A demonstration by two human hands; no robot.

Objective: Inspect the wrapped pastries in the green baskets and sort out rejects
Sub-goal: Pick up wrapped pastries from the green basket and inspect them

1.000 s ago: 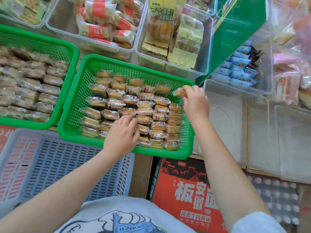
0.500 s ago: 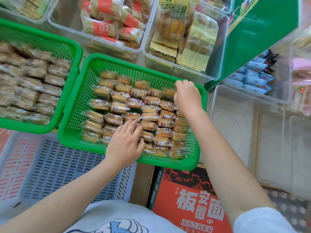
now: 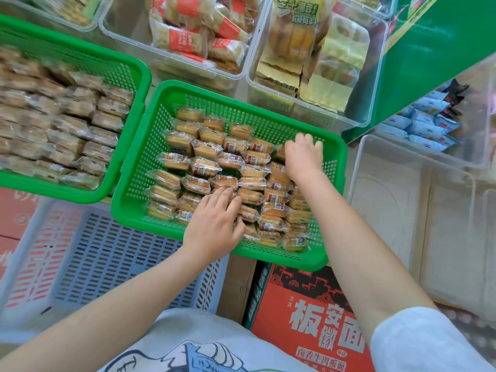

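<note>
A green basket (image 3: 268,255) in the middle holds rows of small clear-wrapped pastries (image 3: 204,167) with red labels. My left hand (image 3: 214,224) rests on the pastries near the basket's front, fingers fairly straight. Over the pastries at the back right corner is my right hand (image 3: 304,154), fingers pointing down and away. What lies under that hand is hidden. A second green basket (image 3: 143,84) on the left is filled with similar wrapped pastries (image 3: 67,124), blurred in this view.
A blue-grey slotted crate (image 3: 107,259) stands below the left basket. A red printed carton (image 3: 308,304) sits under the middle basket. Clear bins of other packaged snacks (image 3: 188,41) line the back; a clear bin (image 3: 402,210) stands at the right.
My right hand, which pinched a pastry above the basket's right rim, has dropped into the back right corner. My left hand stayed on the front pastries. The view shifted closer.
</note>
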